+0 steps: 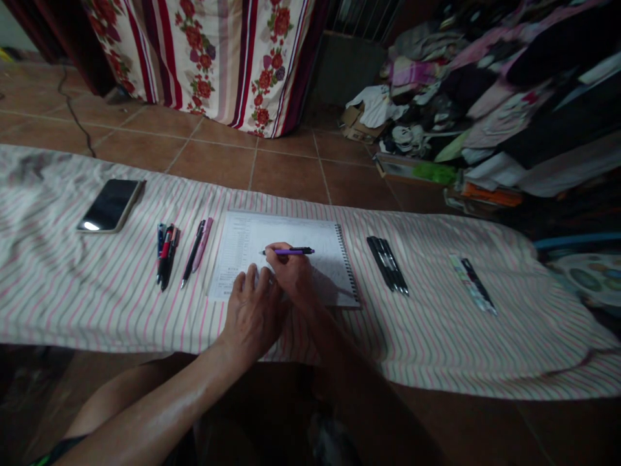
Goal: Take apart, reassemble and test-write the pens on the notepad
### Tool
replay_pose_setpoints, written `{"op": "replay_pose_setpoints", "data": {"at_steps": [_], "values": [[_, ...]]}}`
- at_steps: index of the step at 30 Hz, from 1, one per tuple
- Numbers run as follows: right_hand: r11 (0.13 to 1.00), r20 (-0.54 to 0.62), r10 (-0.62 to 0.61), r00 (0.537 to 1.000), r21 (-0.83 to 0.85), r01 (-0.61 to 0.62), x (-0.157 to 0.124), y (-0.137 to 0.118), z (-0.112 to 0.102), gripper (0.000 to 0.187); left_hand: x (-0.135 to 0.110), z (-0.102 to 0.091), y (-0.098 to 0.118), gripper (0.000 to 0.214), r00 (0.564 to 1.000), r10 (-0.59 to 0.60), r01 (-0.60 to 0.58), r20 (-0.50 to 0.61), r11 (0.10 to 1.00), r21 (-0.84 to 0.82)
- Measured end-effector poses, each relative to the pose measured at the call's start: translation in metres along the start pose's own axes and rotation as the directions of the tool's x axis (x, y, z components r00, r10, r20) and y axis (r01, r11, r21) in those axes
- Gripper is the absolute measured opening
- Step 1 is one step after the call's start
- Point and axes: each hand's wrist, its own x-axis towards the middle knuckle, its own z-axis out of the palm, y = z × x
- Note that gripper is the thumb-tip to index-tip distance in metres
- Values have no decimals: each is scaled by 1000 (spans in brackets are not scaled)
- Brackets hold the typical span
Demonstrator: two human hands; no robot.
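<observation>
A spiral notebook [252, 236] lies open on a pink-striped cloth [97, 291], its coil along the right edge. My right hand [291, 272] is closed round a purple pen [291, 251], whose tip touches the page near the middle. My left hand [253, 314] rests flat on the notebook's lower edge with the fingers stretched out, holding nothing, just left of the right hand.
Left of the notebook lie several pens [165, 254], a black and a pink one [198, 244], and a phone [110, 204]. To the right are black pens [387, 263] and two more pens [473, 283]. Beyond lie tiled floor, a floral sheet [218, 58] and piled clothes [485, 97].
</observation>
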Motion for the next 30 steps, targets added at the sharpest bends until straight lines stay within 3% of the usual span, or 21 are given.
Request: {"op": "replay_pose_setpoints", "data": {"at_steps": [5, 13, 22, 30], "values": [[999, -15, 3, 1000, -50, -3, -1, 0, 1, 19, -2, 0, 0, 35, 1000, 6, -6, 0, 1000, 12], [983, -77, 17, 997, 181, -2, -1, 4, 3, 23, -2, 4, -2, 32, 999, 17, -16, -43, 1000, 2], [1000, -79, 23, 997, -5, -23, -3, -2, 2, 19, -2, 3, -3, 34, 999, 22, -22, -28, 1000, 5], [999, -69, 46, 997, 1, -46, -4, -5, -2, 20, -3, 5, -3, 35, 999, 27, -27, -39, 1000, 4]]}}
